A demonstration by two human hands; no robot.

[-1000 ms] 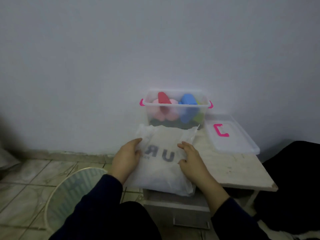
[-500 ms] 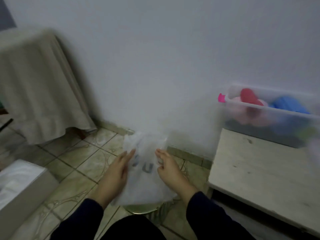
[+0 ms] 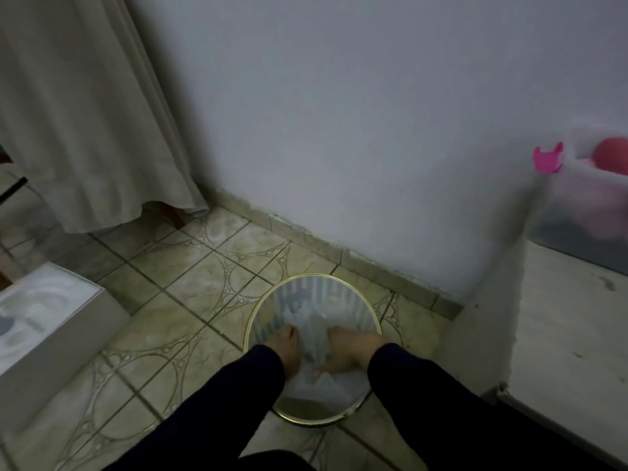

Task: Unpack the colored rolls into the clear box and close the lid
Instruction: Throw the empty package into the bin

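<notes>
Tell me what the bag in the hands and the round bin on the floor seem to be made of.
Bag: apparently thin, frosted plastic film; it crumples into soft, translucent folds between the left hand and right hand. Bin: the rim looks like shiny gold-toned metal, catching light; the wall appears as slats or mesh, material unclear.

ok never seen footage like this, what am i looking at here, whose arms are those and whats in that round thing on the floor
There is no machine here. One camera is worn on a person's head and looks down, so the dark sleeves belong to the wearer. The round thing is a bin with a gold rim, standing on the tiled floor. Both hands reach into it: the left hand and the right hand press a crumpled white plastic bag down inside. Whether the fingers grip the bag is too dim to tell. At the far right, on a pale table, stands the clear box with a pink latch and a red roll inside.
</notes>
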